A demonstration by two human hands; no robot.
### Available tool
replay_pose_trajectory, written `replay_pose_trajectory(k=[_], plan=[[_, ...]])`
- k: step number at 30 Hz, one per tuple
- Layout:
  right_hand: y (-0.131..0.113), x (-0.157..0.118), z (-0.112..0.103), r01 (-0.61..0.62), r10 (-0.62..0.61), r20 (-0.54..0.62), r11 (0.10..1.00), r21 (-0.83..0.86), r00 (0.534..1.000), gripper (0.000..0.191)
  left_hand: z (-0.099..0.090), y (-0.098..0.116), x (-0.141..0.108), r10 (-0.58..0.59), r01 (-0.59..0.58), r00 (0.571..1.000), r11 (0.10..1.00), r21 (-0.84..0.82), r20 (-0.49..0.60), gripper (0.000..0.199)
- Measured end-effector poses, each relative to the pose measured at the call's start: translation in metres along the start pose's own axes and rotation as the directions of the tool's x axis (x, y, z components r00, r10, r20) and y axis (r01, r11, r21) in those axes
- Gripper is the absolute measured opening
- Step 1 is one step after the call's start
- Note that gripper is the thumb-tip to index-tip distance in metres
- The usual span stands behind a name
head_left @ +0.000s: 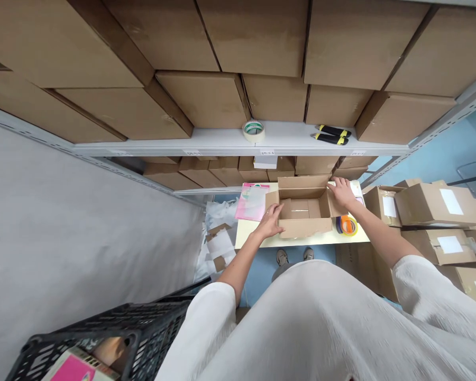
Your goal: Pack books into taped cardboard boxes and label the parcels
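An open cardboard box [305, 228] sits on a small pale table [249, 233], its flaps folded outward and its inside bare except for a thin light line on the bottom. My left hand [268, 222] grips the box at its front left corner, thumb toward the front flap. At the back right corner, my right hand [341, 191] holds the right flap, fingers over its edge. Just below that flap lie rolls of tape [349, 226], one yellow and orange. A pink-edged plastic sheet or bag [252, 202] lies left of the box.
A metal shelf [289, 138] stacked with cardboard boxes stands ahead, holding a tape roll [254, 130] and two black-yellow utility knives [333, 135]. More boxes [440, 203] are piled at right. Packing scraps [219, 241] lie left of the table; a black crate [150, 328] stands lower left.
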State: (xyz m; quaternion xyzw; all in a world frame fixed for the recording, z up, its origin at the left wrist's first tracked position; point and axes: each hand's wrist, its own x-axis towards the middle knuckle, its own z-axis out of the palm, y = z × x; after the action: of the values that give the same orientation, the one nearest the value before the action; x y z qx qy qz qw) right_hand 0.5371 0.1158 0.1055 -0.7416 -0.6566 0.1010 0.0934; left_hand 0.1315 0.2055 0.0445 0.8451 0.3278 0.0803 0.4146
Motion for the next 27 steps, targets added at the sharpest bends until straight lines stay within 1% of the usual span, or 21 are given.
replay_pose_trajectory(k=[3, 5, 8, 10, 12, 14, 17, 20, 22, 24, 26, 27], plan=[[-0.015, -0.003, 0.012, -0.015, 0.015, 0.005, 0.999, -0.034, 1.000, 0.072, 0.001, 0.000, 0.001, 0.006, -0.006, 1.000, 1.000, 0.019, 0.000, 0.121], [-0.024, -0.005, 0.021, 0.025, -0.023, 0.044, 0.999, -0.045, 0.999, 0.078, 0.002, 0.000, 0.000, 0.010, -0.009, 1.000, 1.000, 0.021, -0.004, 0.121], [-0.029, -0.006, 0.034, 0.077, -0.074, 0.090, 0.996, -0.038, 0.993, 0.079, 0.003, -0.001, -0.001, 0.013, -0.013, 1.000, 1.000, 0.008, -0.007, 0.121], [-0.028, -0.004, 0.040, 0.066, -0.063, 0.126, 0.997, -0.027, 0.990, 0.081, 0.004, -0.002, -0.001, 0.020, -0.020, 1.000, 1.000, -0.007, -0.009, 0.120], [-0.028, 0.000, 0.046, 0.034, -0.031, 0.172, 0.999, -0.013, 0.985, 0.089, 0.006, -0.002, -0.001, 0.026, -0.026, 1.000, 1.000, -0.014, -0.013, 0.120], [-0.029, 0.004, 0.051, -0.003, 0.004, 0.193, 1.000, -0.004, 0.981, 0.096, 0.009, -0.003, -0.002, 0.023, -0.024, 0.999, 1.000, -0.015, -0.027, 0.120], [-0.037, 0.003, 0.059, -0.057, 0.058, 0.160, 0.998, -0.014, 0.985, 0.095, 0.012, -0.001, -0.006, -0.006, 0.005, 0.999, 0.999, -0.035, -0.052, 0.118], [-0.046, -0.005, 0.066, -0.093, 0.096, 0.106, 0.995, -0.031, 0.990, 0.093, 0.009, 0.002, -0.014, -0.021, 0.015, 0.997, 0.996, -0.083, -0.068, 0.116], [-0.051, -0.010, 0.068, -0.108, 0.111, 0.084, 0.993, -0.039, 0.990, 0.094, 0.003, 0.001, -0.020, -0.028, 0.015, 0.995, 0.992, -0.127, -0.097, 0.109], [-0.054, -0.013, 0.068, -0.120, 0.123, 0.076, 0.992, -0.045, 0.989, 0.094, -0.006, -0.004, -0.022, -0.058, 0.030, 0.987, 0.983, -0.182, -0.151, 0.096], [-0.057, -0.015, 0.068, -0.131, 0.134, 0.074, 0.990, -0.043, 0.988, 0.093, -0.018, -0.014, -0.021, -0.118, 0.060, 0.968, 0.966, -0.251, -0.223, 0.078], [-0.058, -0.015, 0.068, -0.138, 0.140, 0.071, 0.990, -0.039, 0.988, 0.093, -0.025, -0.022, -0.018, -0.161, 0.082, 0.951, 0.954, -0.288, -0.263, 0.069]])
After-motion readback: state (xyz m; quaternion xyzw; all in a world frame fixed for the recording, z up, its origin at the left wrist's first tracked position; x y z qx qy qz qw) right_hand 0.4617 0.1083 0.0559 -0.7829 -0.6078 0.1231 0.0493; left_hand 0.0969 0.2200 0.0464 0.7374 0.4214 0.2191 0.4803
